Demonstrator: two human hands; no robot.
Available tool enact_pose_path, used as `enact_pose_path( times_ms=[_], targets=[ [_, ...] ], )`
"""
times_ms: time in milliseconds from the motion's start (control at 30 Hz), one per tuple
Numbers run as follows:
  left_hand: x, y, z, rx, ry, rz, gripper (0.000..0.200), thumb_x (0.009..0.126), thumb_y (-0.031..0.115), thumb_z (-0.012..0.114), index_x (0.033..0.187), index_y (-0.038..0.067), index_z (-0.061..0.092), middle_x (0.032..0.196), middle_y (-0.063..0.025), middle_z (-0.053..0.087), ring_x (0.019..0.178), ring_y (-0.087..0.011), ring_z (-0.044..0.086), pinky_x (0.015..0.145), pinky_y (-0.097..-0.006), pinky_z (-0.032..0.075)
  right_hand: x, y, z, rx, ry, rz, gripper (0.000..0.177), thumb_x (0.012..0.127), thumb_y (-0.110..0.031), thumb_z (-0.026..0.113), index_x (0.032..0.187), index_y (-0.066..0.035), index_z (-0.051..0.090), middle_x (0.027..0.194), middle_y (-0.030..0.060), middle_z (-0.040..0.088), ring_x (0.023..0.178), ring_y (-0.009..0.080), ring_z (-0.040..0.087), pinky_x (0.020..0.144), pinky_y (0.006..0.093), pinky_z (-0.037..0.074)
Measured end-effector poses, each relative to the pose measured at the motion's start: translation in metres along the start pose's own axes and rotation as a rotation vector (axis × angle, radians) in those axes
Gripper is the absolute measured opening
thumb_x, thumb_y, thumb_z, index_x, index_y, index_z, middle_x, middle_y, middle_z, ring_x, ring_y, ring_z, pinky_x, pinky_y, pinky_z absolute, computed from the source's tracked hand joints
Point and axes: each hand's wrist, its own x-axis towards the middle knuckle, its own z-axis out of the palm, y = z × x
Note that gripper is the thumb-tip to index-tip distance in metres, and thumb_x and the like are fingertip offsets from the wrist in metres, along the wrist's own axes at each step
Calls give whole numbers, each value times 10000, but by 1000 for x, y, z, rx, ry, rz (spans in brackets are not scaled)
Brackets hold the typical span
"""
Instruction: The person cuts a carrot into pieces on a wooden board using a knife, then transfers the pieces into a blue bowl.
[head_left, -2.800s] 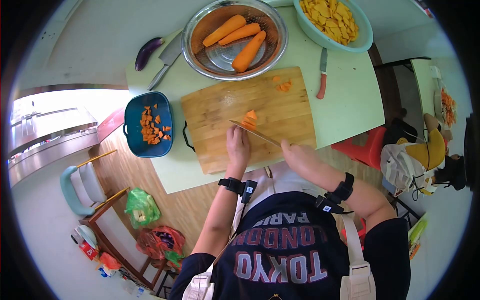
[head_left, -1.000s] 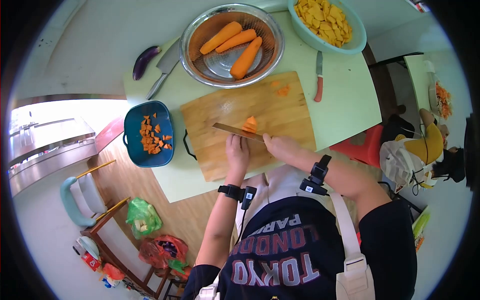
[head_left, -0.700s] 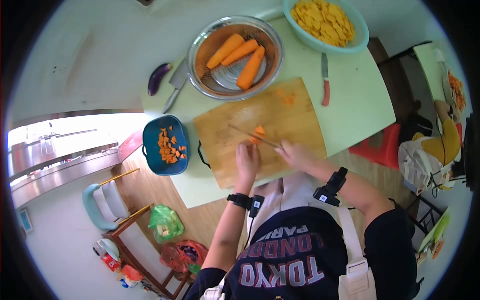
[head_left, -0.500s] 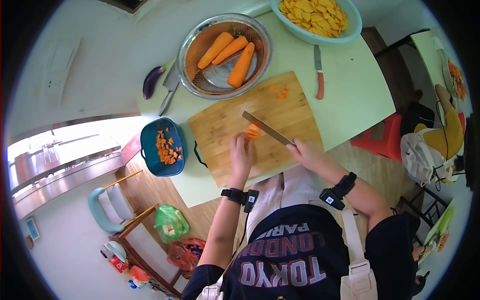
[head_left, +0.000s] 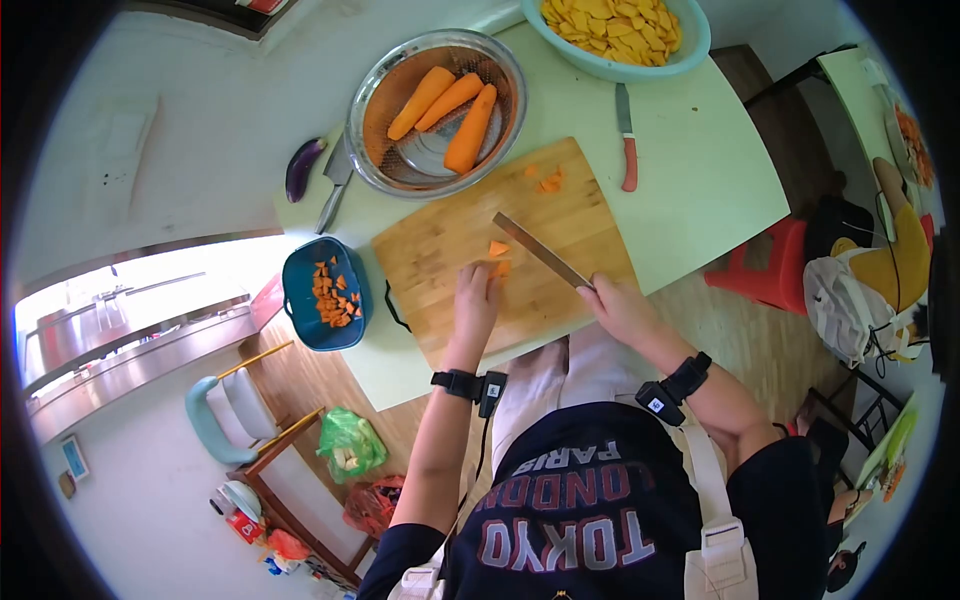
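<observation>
My right hand [head_left: 618,303] is closed round the handle of a kitchen knife [head_left: 541,249], whose blade slants up and left over the wooden cutting board [head_left: 430,250]. At the board's middle my left hand [head_left: 477,292] has its fingers bent together against a small piece of carrot [head_left: 502,268]. Another cut carrot piece [head_left: 499,248] lies just beyond, left of the blade. Several orange scraps [head_left: 548,182] rest near the board's far edge. Left of the board, a blue basket [head_left: 363,290] holds diced carrot [head_left: 332,300].
Beyond the board stands a metal colander [head_left: 515,120] with three peeled carrots. A cleaver [head_left: 335,185] and an eggplant [head_left: 302,170] lie left of it. At the right are a red-handled knife [head_left: 628,150] and a light-blue basin [head_left: 610,72] of yellow slices. Another person [head_left: 895,270] sits far right.
The carrot pieces under my left hand have come apart, one now lying separately farther up the board. The knife has shifted slightly right relative to the board. The whole view has moved a little.
</observation>
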Motion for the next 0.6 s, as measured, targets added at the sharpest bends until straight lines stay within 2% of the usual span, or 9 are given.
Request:
enact_pose_path(
  times_ms=[67,133,167,200,300,367,500,567,600],
  targets=[
    [-13,-6,-9,-26,-7,-35,235,758,19,617,992,16,600,1023,-153,568,938,-320,539,797,-368,454,-2,1,-1,-15,-2,-4,297,918,-296,466,788,-30,460,572,192,537,535,395,541,481,484,409],
    [-17,-7,-23,114,27,-102,238,753,17,618,991,15,602,1010,-155,574,951,-322,537,809,-371,449,-4,2,-3,-57,-5,-36,291,917,-292,462,797,-26,466,593,194,549,553,393,550,491,484,417],
    [-17,-8,-26,248,110,-44,226,749,10,613,974,15,612,1009,-154,578,962,-324,534,822,-375,444,-5,2,-2,-57,-4,-37,291,917,-292,462,797,-26,466,593,194,549,553,393,550,491,484,417],
    [-11,-2,-28,248,111,-45,226,749,10,613,974,15,612,1009,-154,578,962,-324,534,822,-375,444,-7,3,-2,-53,-7,-24,291,918,-289,459,805,-22,467,602,197,553,562,395,553,496,485,420],
    [12,11,-18,128,163,-38,197,755,5,597,950,17,622,1029,-159,573,978,-327,529,824,-373,440,-10,5,1,-67,-17,-15,292,919,-288,454,820,-13,470,616,204,561,577,401,558,505,486,428],
    [27,10,-2,30,36,92,166,766,12,589,927,16,627,991,-157,585,953,-326,538,816,-369,440,-11,3,-2,-90,-16,-17,295,920,-288,452,827,-9,471,622,208,566,583,406,560,510,487,432],
    [40,6,7,-13,31,93,142,788,21,568,919,16,620,950,-185,589,885,-353,544,772,-379,451,-16,-1,-8,-94,-44,39,298,920,-289,449,832,-6,474,633,224,572,597,412,566,514,493,438],
    [42,11,8,-116,41,-126,127,818,63,572,921,4,617,873,-202,601,815,-361,564,726,-391,464,-18,1,-7,-95,-53,34,298,921,-289,448,835,-5,476,632,228,572,597,414,566,513,495,438],
    [41,9,10,-118,46,-129,127,818,63,572,921,4,617,873,-202,601,815,-361,564,726,-391,464,-18,3,-6,-99,-50,30,295,922,-285,443,836,-5,476,627,227,571,592,415,566,511,497,439]
  ],
)
